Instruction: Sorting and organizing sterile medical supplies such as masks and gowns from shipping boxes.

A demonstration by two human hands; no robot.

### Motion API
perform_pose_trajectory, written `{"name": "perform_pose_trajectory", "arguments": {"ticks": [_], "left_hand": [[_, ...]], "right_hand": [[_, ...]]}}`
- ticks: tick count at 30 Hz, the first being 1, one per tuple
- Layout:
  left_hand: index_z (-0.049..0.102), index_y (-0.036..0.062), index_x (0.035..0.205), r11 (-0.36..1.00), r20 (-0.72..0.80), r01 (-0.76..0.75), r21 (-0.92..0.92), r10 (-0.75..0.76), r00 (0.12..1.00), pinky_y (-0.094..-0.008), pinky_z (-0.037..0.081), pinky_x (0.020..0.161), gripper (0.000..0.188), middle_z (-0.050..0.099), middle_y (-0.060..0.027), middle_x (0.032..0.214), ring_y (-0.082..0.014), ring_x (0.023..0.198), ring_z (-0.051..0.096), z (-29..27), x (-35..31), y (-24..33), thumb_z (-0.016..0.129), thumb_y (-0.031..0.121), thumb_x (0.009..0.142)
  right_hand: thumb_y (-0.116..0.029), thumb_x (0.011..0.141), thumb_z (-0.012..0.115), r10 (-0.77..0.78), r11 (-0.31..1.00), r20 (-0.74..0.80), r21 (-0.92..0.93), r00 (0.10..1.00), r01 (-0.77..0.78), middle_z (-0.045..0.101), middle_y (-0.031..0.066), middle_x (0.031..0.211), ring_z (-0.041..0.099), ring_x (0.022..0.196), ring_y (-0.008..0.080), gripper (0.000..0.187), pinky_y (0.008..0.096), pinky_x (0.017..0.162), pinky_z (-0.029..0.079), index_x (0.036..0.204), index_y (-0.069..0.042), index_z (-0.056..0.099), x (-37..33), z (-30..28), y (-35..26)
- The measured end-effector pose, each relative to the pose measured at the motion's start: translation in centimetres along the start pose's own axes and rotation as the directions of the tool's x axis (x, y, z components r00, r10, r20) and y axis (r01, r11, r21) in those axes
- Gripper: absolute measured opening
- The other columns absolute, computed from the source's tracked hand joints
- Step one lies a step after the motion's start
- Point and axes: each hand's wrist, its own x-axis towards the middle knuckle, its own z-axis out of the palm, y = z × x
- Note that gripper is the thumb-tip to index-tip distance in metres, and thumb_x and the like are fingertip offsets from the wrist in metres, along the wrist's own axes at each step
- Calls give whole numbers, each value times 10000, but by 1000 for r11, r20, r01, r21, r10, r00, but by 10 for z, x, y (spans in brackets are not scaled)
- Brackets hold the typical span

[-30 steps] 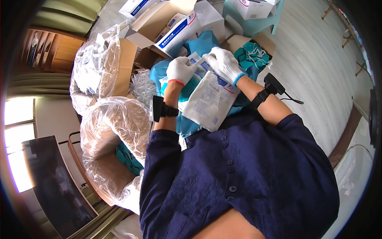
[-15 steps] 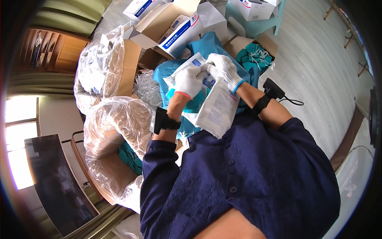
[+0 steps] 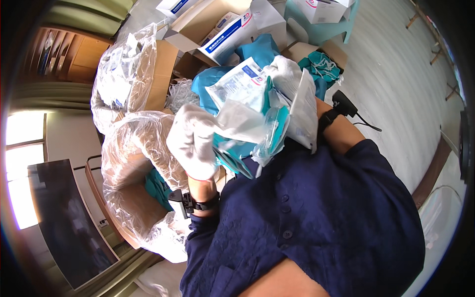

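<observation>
My left hand (image 3: 193, 141), in a white knitted glove, is closed at the near left of the lap, its fingers curled round the edge of some folded teal pieces (image 3: 232, 162). A thin, whitish translucent sheet (image 3: 240, 121) stretches away from it toward the middle. My gloved right hand (image 3: 284, 72) is closed on a white printed packet (image 3: 302, 116) standing on edge; its fingertips are partly hidden. Between the hands, more teal material shows in a clear plastic wrap (image 3: 272, 131). Another white packet (image 3: 242, 84) lies on blue cloth (image 3: 205, 81) beyond them.
On the left stand two cartons lined with clear plastic (image 3: 143, 133); the nearer holds teal cloth (image 3: 157, 188). White printed boxes (image 3: 232, 37) are at the back. A carton of teal items with white ties (image 3: 321, 67) sits far right, near a pale blue stool (image 3: 321, 29).
My hands have moved apart: the left came nearer and leftward with the teal pieces, while the right stayed far. The packet has swung right and upright, uncovering teal contents.
</observation>
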Motion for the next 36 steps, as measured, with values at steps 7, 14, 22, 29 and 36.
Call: {"name": "perform_pose_trajectory", "arguments": {"ticks": [7,14,22,29,36], "left_hand": [[726,-2,821,723,316,551,417,-684,658,-306,484,669,219,669,-115,806,-216,700,623,-10,16,-97,732,216,837],[689,94,1188,601,234,206,772,-570,787,-389,504,948,502,679,-157,1184,-333,1107,642,51,63,-194,773,331,754],[708,74,848,777,321,133,615,-401,858,-410,515,764,125,663,-127,889,-351,853,656,58,53,-169,718,185,792],[688,42,888,806,486,10,591,-366,794,-405,516,743,114,658,-176,878,-367,845,655,48,47,-135,646,139,845],[713,68,859,857,346,31,514,-241,907,-425,531,698,96,679,-155,844,-360,780,668,71,6,-118,662,138,817]], "right_hand": [[-336,873,694,-48,994,80,105,996,39,691,145,845,667,796,334,256,418,705,517,878,-85,648,1,-13,-16],[-362,874,700,-140,986,-7,91,990,140,699,151,851,668,825,359,281,445,720,520,897,-90,633,-5,1,-16],[-195,865,715,10,959,-149,283,989,33,723,144,964,703,877,303,282,390,755,544,1126,-91,683,2,-23,-17],[-254,891,680,-77,934,153,356,985,18,710,130,821,692,762,311,206,389,684,529,883,-57,739,-3,-29,-46],[-351,879,663,-135,980,-44,143,990,140,685,178,816,651,750,390,287,431,661,511,830,-77,731,-16,-11,-38]]}}
